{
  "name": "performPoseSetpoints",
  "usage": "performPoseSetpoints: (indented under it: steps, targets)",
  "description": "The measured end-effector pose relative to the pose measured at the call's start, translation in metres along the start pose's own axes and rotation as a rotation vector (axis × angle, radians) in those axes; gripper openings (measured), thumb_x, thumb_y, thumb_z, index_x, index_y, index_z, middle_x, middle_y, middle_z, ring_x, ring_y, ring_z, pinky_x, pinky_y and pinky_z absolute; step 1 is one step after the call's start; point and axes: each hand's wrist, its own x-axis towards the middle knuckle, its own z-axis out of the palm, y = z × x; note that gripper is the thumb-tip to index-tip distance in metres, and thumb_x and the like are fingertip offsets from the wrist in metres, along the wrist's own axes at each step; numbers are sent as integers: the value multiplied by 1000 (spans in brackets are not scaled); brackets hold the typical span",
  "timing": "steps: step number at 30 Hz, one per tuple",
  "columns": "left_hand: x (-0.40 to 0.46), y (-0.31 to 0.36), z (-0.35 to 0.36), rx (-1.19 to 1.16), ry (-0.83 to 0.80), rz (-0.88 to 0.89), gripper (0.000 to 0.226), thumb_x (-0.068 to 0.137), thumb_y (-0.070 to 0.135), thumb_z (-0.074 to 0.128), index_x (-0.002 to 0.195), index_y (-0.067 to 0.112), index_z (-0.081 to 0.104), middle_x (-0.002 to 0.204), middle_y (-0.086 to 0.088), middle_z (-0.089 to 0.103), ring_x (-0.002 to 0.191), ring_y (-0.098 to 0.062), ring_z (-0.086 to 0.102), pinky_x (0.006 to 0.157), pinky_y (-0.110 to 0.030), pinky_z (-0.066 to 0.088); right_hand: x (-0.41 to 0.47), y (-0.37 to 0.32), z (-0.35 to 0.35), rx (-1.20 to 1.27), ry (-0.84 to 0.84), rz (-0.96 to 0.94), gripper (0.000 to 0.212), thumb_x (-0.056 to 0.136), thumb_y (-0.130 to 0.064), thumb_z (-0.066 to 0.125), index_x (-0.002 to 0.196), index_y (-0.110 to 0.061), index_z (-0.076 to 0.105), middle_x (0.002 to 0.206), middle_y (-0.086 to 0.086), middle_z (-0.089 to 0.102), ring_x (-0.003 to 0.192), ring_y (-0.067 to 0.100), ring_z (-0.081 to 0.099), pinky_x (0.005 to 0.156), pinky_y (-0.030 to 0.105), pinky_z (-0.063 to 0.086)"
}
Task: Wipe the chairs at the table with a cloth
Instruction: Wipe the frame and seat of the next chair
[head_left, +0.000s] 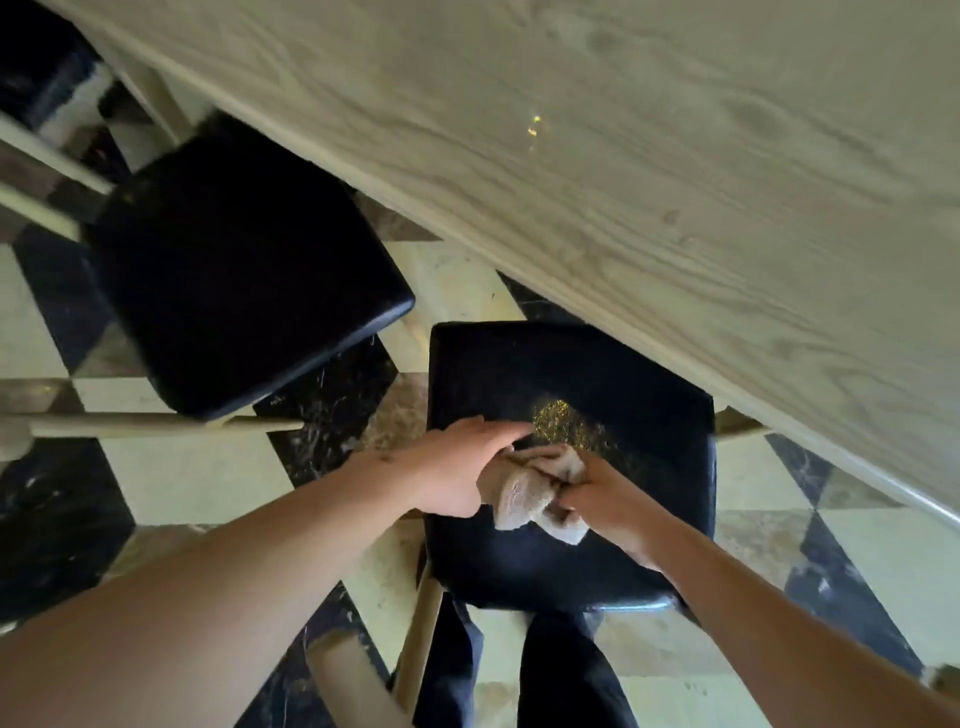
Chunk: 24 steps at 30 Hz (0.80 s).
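Note:
A chair with a dark padded seat (561, 374) stands right below me, partly tucked under the wooden table (675, 182). A beige cloth (524, 501) lies bunched on the seat's middle. My right hand (605, 501) grips the cloth from the right. My left hand (457, 470) lies on the seat's left side, fingers stretched over the cloth's edge and touching it. A patch of yellowish specks (561, 421) shows on the seat just beyond the cloth. A second dark-seated chair (244, 270) stands to the left.
Pale wooden chair legs and rungs (156, 423) cross the checkered black-and-cream tile floor (192, 473). A third dark seat (36, 67) shows at the top left. My dark trouser legs (566, 675) stand just behind the near chair.

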Motion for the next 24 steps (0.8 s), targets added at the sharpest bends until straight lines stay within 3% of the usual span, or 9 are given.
performPoseSetpoints:
  steps: [3, 5, 7, 10, 12, 15, 18, 21, 24]
  targets:
    - [-24, 16, -18, -107, 59, 23, 105, 72, 7, 78, 155, 42, 22, 150, 13, 45, 130, -12, 49, 94, -22, 47, -23, -46, 2, -66, -3, -88, 52, 82, 5, 53, 121, -27, 66, 113, -1, 73, 109, 10, 67, 94, 25, 53]
    - [-46, 29, -35, -163, 187, 28, 108, 73, 14, 82, 157, 37, 19, 153, 13, 37, 131, -11, 47, 96, -20, 42, -48, -75, 5, -56, 43, -131, 50, 87, 7, 55, 122, -27, 64, 113, -1, 73, 107, 11, 68, 91, 22, 54]
    - [-60, 42, -41, -364, 367, -23, 93, 83, 14, 76, 156, 30, 22, 150, 8, 35, 124, -12, 50, 91, -18, 44, -64, -93, 9, -30, 92, -160, 51, 89, 10, 53, 120, -28, 65, 111, -1, 74, 102, 9, 69, 83, 18, 55]
    - [-94, 62, -51, -1298, 386, -181, 39, 98, 9, 53, 136, 6, 51, 132, -14, 65, 106, -25, 71, 85, -39, 59, -100, -116, 18, 75, 171, -202, 42, 92, 16, 49, 114, -16, 65, 101, 14, 71, 81, 10, 66, 69, 17, 53]
    - [-109, 82, -58, -1629, 218, -150, 34, 97, 30, 62, 121, 8, 69, 114, -17, 75, 102, -31, 74, 94, -55, 56, -119, -124, 23, 64, 197, -270, 38, 94, 15, 48, 111, -15, 64, 81, 9, 65, 64, 7, 56, 56, 17, 46]
    - [-137, 109, -61, -1419, 190, -13, 44, 84, 49, 78, 119, 22, 75, 114, -5, 77, 108, -23, 72, 99, -52, 53, -144, -132, 25, 94, 183, -331, 38, 93, 15, 46, 108, -14, 66, 70, 3, 60, 58, 9, 49, 52, 19, 41]
    - [-148, 135, -53, -1248, 467, -128, 40, 86, 26, 78, 122, 9, 67, 109, -10, 77, 100, -24, 75, 93, -49, 58, -166, -135, 29, 175, 185, -323, 51, 87, 16, 42, 103, -20, 74, 82, 10, 65, 72, 18, 58, 63, 25, 49]
    - [-153, 149, -45, -1356, 564, -190, 29, 93, 24, 70, 115, 7, 67, 109, -16, 75, 102, -30, 73, 91, -50, 59, -177, -134, 34, 284, 281, -300, 48, 86, 4, 47, 97, -32, 77, 90, 3, 76, 81, 15, 70, 70, 23, 55]
    - [-158, 159, -44, -1721, 544, -232, 26, 96, 29, 67, 101, 4, 68, 93, -16, 73, 82, -27, 71, 62, -36, 59, -185, -132, 38, 409, 369, -292, 36, 80, -15, 54, 99, -34, 77, 97, 3, 78, 96, 20, 72, 84, 34, 56]
